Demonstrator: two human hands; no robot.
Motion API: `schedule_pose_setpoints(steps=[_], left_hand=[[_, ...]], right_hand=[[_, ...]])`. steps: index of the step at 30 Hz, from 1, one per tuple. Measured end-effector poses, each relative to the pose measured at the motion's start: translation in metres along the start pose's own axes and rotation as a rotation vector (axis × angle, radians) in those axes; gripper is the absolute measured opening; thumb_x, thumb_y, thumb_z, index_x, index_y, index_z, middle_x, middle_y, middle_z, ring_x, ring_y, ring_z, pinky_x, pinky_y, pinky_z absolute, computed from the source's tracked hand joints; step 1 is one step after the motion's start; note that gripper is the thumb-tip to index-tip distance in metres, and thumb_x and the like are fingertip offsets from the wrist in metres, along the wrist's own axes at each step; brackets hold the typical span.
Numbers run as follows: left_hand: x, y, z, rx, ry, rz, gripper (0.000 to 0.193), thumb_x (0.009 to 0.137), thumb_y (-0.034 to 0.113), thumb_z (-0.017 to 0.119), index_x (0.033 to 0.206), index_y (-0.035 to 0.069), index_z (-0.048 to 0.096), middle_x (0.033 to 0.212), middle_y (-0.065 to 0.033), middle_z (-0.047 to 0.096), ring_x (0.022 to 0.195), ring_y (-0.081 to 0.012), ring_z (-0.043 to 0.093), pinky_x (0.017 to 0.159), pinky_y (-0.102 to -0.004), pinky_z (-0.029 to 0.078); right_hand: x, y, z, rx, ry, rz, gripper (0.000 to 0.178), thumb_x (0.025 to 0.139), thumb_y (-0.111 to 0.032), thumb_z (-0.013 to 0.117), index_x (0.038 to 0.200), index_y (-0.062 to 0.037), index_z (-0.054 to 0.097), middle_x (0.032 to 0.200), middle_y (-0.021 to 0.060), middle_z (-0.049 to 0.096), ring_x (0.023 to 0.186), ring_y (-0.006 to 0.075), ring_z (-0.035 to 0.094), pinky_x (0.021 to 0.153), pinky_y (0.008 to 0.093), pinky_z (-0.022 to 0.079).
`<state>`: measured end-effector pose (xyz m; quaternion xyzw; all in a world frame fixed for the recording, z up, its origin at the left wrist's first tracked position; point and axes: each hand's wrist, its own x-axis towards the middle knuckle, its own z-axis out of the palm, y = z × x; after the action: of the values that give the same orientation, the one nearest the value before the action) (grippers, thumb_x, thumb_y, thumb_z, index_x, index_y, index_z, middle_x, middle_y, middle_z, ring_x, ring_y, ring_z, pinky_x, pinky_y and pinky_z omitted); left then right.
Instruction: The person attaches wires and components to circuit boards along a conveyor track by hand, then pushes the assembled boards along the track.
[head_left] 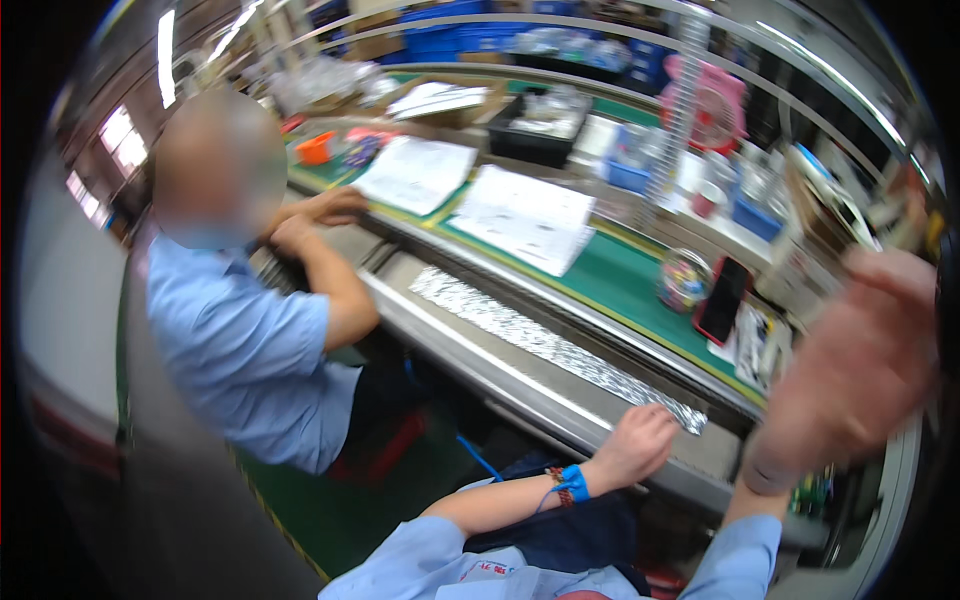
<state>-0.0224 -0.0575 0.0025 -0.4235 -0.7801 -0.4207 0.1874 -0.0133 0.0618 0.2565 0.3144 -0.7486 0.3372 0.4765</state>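
Silver strip (540, 345): long, thin and shiny, lying flat along the grey track (398, 272), in front of the green worktop (625, 275).
Work done: the strip looks all spread out, so that part seems finished.
Work left: the left hand (638, 445) is at the strip's near end, so I think the job is only part done — how much is left, I can't tell.
Left grip: fingers bent over the end of the strip; I can't tell if they pinch it or just rest there.
Right grip: the right hand (850, 365) is up in the air, away from the strip, and very blurry — I can't tell if it holds anything.
Paper sheets (528, 215): white, on the worktop, with faint print too small to read.
Shirt front (490, 568): light blue, with a little red and blue print, too small to make out.
Phone (722, 300): dark screen, no words to see.
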Motion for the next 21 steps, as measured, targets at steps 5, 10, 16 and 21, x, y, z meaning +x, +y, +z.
schedule_pose_setpoints(steps=[5,10,16,21], left_hand=[[0.010,-0.008,0.012,0.025,-0.179,0.105,0.038,0.078,0.016,0.059,0.115,0.006,0.056,0.116,-0.0139,0.055,0.113,-0.0306,0.050,0.093,-0.0429,0.041],[0.011,-0.009,0.025,0.165,-0.012,-0.008,0.032,0.070,0.008,0.068,0.102,0.008,0.064,0.104,-0.0079,0.062,0.105,-0.0288,0.055,0.091,-0.0419,0.042],[0.009,0.003,0.031,0.209,-0.030,-0.014,0.030,0.068,0.002,0.068,0.097,0.007,0.066,0.101,-0.0073,0.064,0.102,-0.0288,0.055,0.090,-0.0403,0.044],[0.005,0.003,0.019,0.273,-0.103,-0.034,0.030,0.069,0.000,0.067,0.099,0.006,0.066,0.103,-0.0076,0.064,0.104,-0.0293,0.054,0.091,-0.0403,0.044]], right_hand=[[-0.053,0.008,0.113,0.476,-0.224,0.030,0.038,0.068,-0.001,0.059,0.104,-0.0106,0.061,0.104,0.0097,0.054,0.098,0.0273,0.052,0.086,0.0392,0.036],[-0.098,-0.028,0.148,0.475,-0.228,-0.266,0.009,0.073,-0.012,0.058,0.081,-0.0090,0.060,0.097,0.0073,0.055,0.090,0.0262,0.053,0.085,0.0430,0.036],[-0.091,-0.029,0.124,0.488,-0.144,-0.363,0.009,0.077,-0.019,0.057,0.081,-0.0108,0.057,0.092,0.0089,0.054,0.088,0.0266,0.053,0.082,0.0449,0.035],[-0.080,-0.020,0.101,0.421,-0.139,-0.355,0.010,0.084,-0.023,0.050,0.082,-0.0139,0.053,0.090,0.0096,0.052,0.090,0.0298,0.051,0.079,0.0481,0.036]])
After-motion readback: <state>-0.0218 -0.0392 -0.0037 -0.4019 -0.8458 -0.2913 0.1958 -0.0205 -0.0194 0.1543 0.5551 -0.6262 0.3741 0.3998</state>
